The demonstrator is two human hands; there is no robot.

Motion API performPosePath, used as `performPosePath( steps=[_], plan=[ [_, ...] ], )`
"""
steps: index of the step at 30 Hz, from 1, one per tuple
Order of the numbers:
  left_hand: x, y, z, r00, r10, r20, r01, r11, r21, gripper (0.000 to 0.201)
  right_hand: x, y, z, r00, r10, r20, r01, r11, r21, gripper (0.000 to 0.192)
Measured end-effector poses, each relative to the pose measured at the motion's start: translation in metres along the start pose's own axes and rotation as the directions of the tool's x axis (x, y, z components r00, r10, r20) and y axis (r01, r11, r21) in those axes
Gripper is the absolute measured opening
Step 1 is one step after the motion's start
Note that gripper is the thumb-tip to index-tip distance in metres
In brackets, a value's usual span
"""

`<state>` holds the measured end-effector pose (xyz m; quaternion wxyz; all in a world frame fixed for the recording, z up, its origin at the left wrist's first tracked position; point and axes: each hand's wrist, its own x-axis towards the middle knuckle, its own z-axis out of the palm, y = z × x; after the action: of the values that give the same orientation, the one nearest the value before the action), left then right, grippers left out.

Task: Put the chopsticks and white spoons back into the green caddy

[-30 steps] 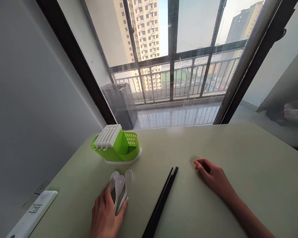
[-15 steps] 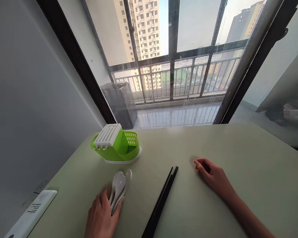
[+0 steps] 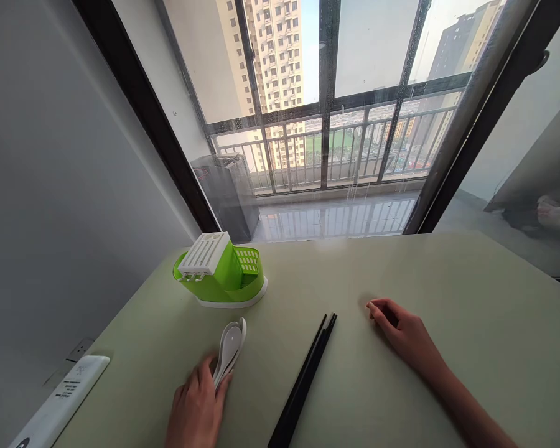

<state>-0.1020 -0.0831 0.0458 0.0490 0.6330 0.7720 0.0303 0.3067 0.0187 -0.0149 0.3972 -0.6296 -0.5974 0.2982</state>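
Head view: a stack of white soup spoons (image 3: pixel 230 343), bowls overlapping and pointing away from the wearer, lies at the left-centre of the pale green table (image 3: pixel 354 267) (at least two bowls distinguishable; exact count hidden by the overlap). Left hand (image 3: pixel 195 401) pinches their handles between thumb and fingers, back of the hand uppermost. Just beyond the bowls stands a green cutlery caddy (image 3: pixel 227 270), upright, with a slotted white top (image 3: pixel 205 252) and small hooks on its front. Right of the spoons, apart from them, a bundle of black chopsticks (image 3: pixel 304 386) lies slantwise, tips away. Further right, right hand (image 3: pixel 398 328) rests on the tabletop, fingers curled, thumb and forefinger tips together. Far left: a long white object (image 3: pixel 70 392) with dark print, cut by the frame. Behind the table: glazing, then a balcony railing (image 3: pixel 345 146).
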Motion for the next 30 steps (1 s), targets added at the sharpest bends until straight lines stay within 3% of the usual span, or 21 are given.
performPosePath(
  steps=[9, 13, 18, 22, 25, 30],
  plan=[
    [0.002, 0.004, 0.019, 0.996, 0.027, -0.088, -0.024, 0.999, 0.039, 0.04, 0.001, 0.001, 0.002, 1.0, 0.004, -0.008, -0.004, 1.0, -0.001, 0.042],
    [-0.001, 0.015, 0.024, 0.986, 0.026, -0.164, -0.029, 0.999, -0.019, 0.042, 0.002, 0.003, 0.002, 1.0, 0.003, -0.001, -0.003, 1.0, 0.005, 0.041],
    [-0.013, 0.059, 0.024, 0.956, 0.186, -0.227, -0.221, 0.965, -0.14, 0.036, 0.002, 0.002, 0.002, 1.0, 0.004, 0.006, -0.004, 1.0, 0.016, 0.04],
    [-0.025, 0.102, 0.03, 0.904, 0.383, -0.189, -0.417, 0.888, -0.193, 0.034, 0.002, -0.001, 0.001, 1.0, 0.001, 0.015, -0.001, 1.0, 0.025, 0.04],
    [-0.032, 0.129, 0.038, 0.876, 0.457, -0.156, -0.482, 0.85, -0.214, 0.036, 0.002, -0.002, 0.001, 1.0, 0.002, 0.01, -0.002, 0.999, 0.033, 0.041],
    [-0.038, 0.157, 0.047, 0.841, 0.505, -0.193, -0.538, 0.815, -0.213, 0.034, 0.004, -0.003, 0.003, 1.0, 0.004, 0.0, -0.004, 0.999, 0.053, 0.042]
  ],
)
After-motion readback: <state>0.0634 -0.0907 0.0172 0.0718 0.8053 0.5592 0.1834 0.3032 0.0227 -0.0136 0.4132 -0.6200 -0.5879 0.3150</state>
